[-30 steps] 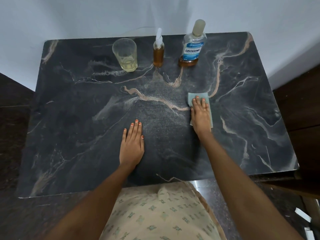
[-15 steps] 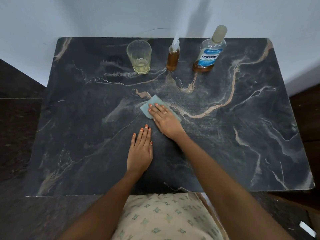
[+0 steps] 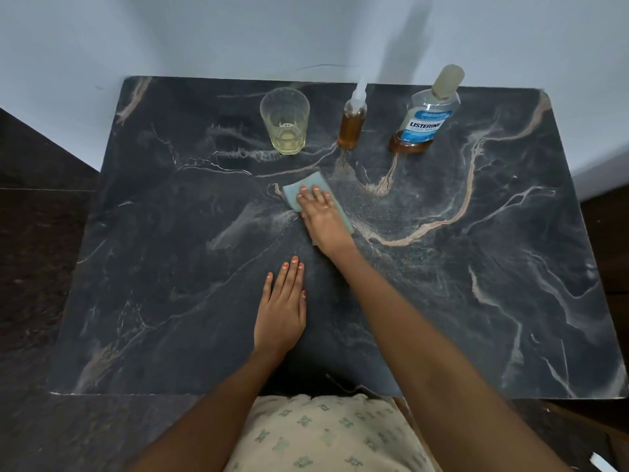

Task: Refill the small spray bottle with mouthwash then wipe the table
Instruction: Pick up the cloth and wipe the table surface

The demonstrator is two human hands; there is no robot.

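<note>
Upper centre, the small clear spray bottle point(image 3: 352, 127), amber-filled, is seen upright. Mid-frame, a pale blue cloth point(image 3: 308, 188) is pressed onto the dark marbled surface point(image 3: 476, 284) by the right hand point(image 3: 323, 221), fingers straight. The left hand point(image 3: 282, 310) is laid flat below it, holding nothing.

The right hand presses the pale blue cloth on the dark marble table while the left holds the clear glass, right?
No: the head view shows the left hand flat on the dark marble table, apart from the clear glass. The rest holds.

Pale bluish wall point(image 3: 204, 35) behind, dark floor point(image 3: 34, 267) alongside — dim, even light
</note>
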